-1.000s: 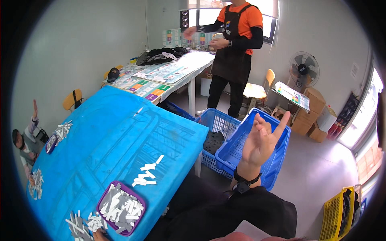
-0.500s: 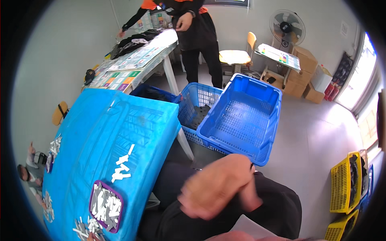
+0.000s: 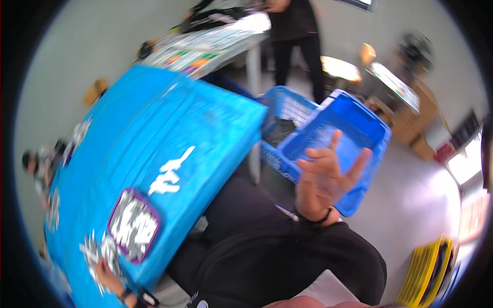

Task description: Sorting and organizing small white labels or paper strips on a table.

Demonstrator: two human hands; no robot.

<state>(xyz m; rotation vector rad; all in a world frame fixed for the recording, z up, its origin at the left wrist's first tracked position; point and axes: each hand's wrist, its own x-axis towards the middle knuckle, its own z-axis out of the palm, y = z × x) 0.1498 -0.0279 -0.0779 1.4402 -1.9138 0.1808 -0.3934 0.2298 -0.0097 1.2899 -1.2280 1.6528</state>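
Note:
My right hand [image 3: 326, 182] is raised in front of the blue crate, palm toward me and a dark band at the wrist. Two of its fingers stretch out and the rest are partly bent, with nothing held. At the lower left, my left hand [image 3: 107, 276] touches a pile of white and grey strips [image 3: 92, 251] on the table; its fingers are blurred, so any grip is unclear. Beside that pile sits a purple-rimmed tray [image 3: 158, 226] full of similar strips. A few white strips [image 3: 167, 179] lie loose near the table edge.
A blue-covered table [image 3: 205, 128] fills the left. An empty-looking blue crate [image 3: 354, 123] rests on another blue basket [image 3: 280, 100] holding dark pieces. Behind stands a person [image 3: 298, 31] at a second table. Yellow crates [image 3: 423, 272] are at the lower right; another person [image 3: 33, 167] is far left.
My right hand has lifted from over my lap, turned palm toward me and spread its fingers. My view has shifted, and more of my left hand and wrist shows.

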